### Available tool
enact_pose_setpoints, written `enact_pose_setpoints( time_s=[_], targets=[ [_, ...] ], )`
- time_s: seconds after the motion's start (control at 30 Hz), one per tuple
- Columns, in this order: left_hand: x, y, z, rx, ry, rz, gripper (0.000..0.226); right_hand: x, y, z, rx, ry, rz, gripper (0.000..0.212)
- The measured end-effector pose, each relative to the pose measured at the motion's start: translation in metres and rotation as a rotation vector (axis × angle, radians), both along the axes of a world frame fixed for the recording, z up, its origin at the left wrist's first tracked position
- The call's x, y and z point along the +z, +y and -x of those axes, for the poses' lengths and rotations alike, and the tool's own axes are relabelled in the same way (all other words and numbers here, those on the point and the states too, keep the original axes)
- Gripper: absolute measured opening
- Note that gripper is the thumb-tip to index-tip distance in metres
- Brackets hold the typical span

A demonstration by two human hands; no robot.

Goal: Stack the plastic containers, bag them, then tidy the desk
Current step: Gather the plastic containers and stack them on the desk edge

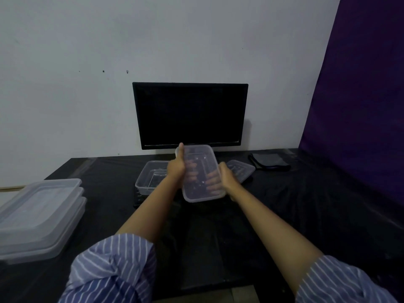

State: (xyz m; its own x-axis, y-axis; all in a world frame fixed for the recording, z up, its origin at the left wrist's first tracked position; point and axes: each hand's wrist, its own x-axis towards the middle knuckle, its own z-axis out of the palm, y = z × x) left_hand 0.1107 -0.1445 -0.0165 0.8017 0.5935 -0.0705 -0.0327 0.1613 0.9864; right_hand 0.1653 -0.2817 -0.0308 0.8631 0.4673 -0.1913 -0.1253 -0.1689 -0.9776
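A clear plastic container (200, 171) is lifted above the black desk (306, 204), tilted with its open side toward me. My left hand (176, 166) grips its left rim, thumb up along the edge, fingers behind the base. My right hand (225, 178) grips its right rim, fingers showing through the plastic. A second clear container (148, 176) sits open on the desk behind my left hand. Another clear container or lid (241, 169) lies behind my right hand. Several lids (39, 215) are stacked at the desk's left edge.
A dark monitor (190, 115) stands against the white wall at the back. A dark folded cloth or pouch (270, 161) lies at the back right. A purple curtain (360, 106) hangs on the right. The desk's front edge runs near my sleeves.
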Motion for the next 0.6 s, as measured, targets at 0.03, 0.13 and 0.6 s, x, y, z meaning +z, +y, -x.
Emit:
enact_pose_setpoints(
  time_s=[0.03,0.13,0.6],
  targets=[
    [-0.002,-0.003,0.002,-0.018,0.003,-0.006,0.077,0.003,0.002,-0.002,-0.026,0.006,0.007,0.066],
    [-0.008,-0.014,0.007,-0.063,0.014,-0.035,0.074,0.008,0.007,-0.009,-0.088,0.000,-0.026,0.085],
    [-0.004,-0.013,0.010,-0.244,0.069,0.015,0.059,0.006,-0.001,-0.004,-0.123,-0.137,0.059,0.072]
  ],
)
